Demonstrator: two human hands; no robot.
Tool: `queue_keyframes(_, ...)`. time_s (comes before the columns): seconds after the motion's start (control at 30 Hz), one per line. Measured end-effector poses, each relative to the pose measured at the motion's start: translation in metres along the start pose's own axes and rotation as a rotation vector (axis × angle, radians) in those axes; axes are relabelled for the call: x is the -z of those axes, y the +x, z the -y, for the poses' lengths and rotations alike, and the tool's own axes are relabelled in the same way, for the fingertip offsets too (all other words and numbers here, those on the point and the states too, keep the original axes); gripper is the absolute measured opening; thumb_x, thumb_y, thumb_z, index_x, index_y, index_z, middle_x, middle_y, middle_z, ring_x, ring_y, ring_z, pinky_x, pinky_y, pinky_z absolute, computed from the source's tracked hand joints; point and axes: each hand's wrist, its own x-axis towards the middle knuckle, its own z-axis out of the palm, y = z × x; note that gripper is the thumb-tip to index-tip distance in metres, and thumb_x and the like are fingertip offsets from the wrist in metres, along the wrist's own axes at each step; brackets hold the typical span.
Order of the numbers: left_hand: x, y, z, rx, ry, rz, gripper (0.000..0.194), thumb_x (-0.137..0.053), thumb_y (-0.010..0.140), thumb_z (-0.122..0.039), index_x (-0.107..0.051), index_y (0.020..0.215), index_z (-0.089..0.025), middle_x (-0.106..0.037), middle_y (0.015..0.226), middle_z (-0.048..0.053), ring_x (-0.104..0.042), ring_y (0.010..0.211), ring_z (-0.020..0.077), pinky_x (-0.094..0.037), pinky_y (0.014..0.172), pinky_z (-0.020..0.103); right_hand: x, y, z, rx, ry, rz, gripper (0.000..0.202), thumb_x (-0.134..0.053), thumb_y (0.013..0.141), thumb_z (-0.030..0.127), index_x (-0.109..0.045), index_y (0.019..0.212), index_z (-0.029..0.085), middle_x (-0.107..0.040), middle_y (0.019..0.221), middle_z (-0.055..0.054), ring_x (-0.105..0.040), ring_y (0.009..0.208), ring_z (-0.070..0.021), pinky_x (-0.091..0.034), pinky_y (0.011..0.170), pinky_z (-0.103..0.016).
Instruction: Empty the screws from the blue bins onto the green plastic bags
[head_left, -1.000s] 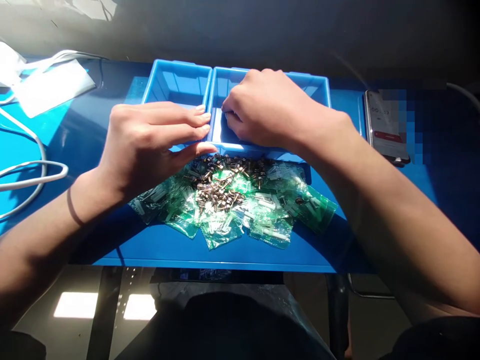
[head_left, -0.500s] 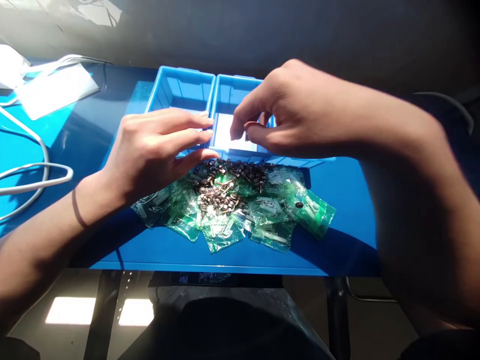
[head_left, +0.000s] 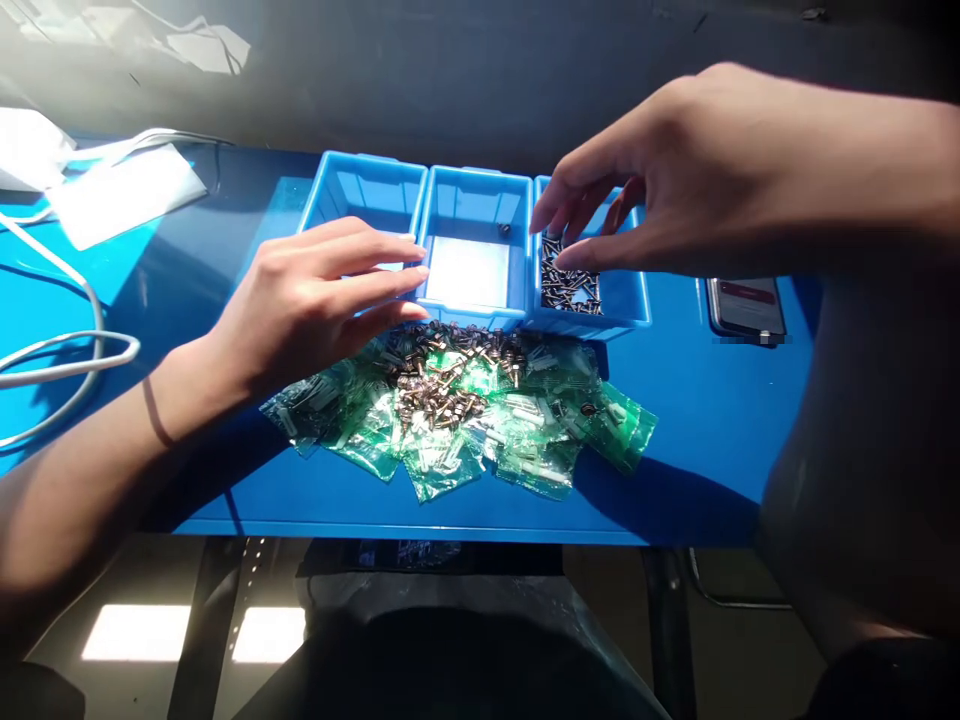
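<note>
My right hand's (head_left: 675, 170) grip was loose, fingers spread apart and clamped on nothing, above the right bin (head_left: 626, 300) holding small metal parts (head_left: 568, 282). My left hand (head_left: 315, 295) lay flat and unclenched against the middle bin (head_left: 472, 205), beside loose parts (head_left: 442, 385) piled on green bags (head_left: 525, 440) on the table (head_left: 697, 420).

Bare forearms; a thin dark band (head_left: 152, 412) circles the left wrist.
</note>
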Motion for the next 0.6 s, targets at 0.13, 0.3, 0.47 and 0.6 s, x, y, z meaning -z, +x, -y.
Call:
queue_keyframes(0.13, -0.002, 0.001, 0.0, -0.002, -0.031, -0.018, 0.037, -0.086, 0.105, -0.027, -0.074, 0.139, -0.022, -0.083, 0.136, 0.01, -0.084, 0.117, 0.0269, -0.077, 0.095, 0.045, -0.011, 0.01, 0.0, -0.021, -0.245, 0.099, 0.043, -0.098, 0.092, 0.046, -0.082, 0.126, 0.025, -0.079, 0.106, -0.005, -0.064, 0.079, -0.0175, -0.042, 0.067, -0.036)
queue_keyframes(0.3, -0.003, 0.001, -0.002, -0.013, -0.02, -0.031, 0.036, -0.086, 0.104, -0.025, -0.075, 0.137, -0.018, -0.083, 0.134, 0.012, -0.085, 0.114, 0.0301, -0.077, 0.091, 0.047, -0.025, 0.023, 0.009, -0.048, -0.273, 0.316, 0.029, -0.094, 0.095, 0.042, -0.082, 0.105, 0.017, -0.076, 0.094, -0.006, -0.059, 0.072, -0.0138, -0.039, 0.062, -0.034)
queue_keyframes(0.47, -0.004, -0.001, -0.001, 0.031, -0.03, -0.026, 0.03, -0.079, 0.11, -0.035, -0.074, 0.138, -0.025, -0.083, 0.137, 0.006, -0.086, 0.118, 0.0283, -0.078, 0.093, 0.047, -0.027, 0.027, 0.01, -0.1, -0.198, 0.348, 0.031, -0.091, 0.098, 0.045, -0.079, 0.108, 0.018, -0.075, 0.094, 0.0, -0.058, 0.071, -0.0086, -0.036, 0.063, -0.031)
queue_keyframes(0.6, -0.005, -0.001, 0.0, 0.012, -0.021, -0.031, 0.03, -0.081, 0.109, -0.033, -0.075, 0.136, -0.022, -0.083, 0.136, 0.008, -0.086, 0.115, 0.0279, -0.077, 0.09, 0.046, -0.029, 0.03, 0.007, -0.115, -0.154, 0.325, 0.032, -0.09, 0.099, 0.042, -0.077, 0.115, 0.017, -0.077, 0.101, -0.004, -0.065, 0.077, -0.0138, -0.04, 0.068, -0.033)
